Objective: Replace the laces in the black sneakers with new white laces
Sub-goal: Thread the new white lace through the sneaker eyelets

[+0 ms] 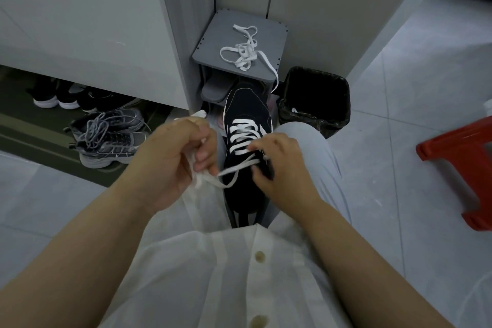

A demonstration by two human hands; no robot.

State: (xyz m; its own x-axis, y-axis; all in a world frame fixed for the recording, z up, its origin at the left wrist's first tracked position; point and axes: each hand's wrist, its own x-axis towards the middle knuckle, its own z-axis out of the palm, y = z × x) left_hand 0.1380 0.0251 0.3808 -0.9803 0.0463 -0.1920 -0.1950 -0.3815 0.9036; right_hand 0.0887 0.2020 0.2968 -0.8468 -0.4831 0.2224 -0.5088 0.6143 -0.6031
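1. Here, found 1 black sneaker (pixel 247 107) just beside the right knee, toe away.
2. Gripped its slack white lace (pixel 242 151) in the curled left hand (pixel 170 157).
3. Pinched that lace at the eyelets with the right hand (pixel 278 168).
4. Noted 1 spare lace (pixel 243 52) on the grey stand (pixel 269 35).

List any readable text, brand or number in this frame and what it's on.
No readable text anywhere in this view.
black sneaker: no legible logo or label.
white lace: plain.
grey sneakers: markings too blurred to read.
red stool, black bin, grey rack: no marks visible.
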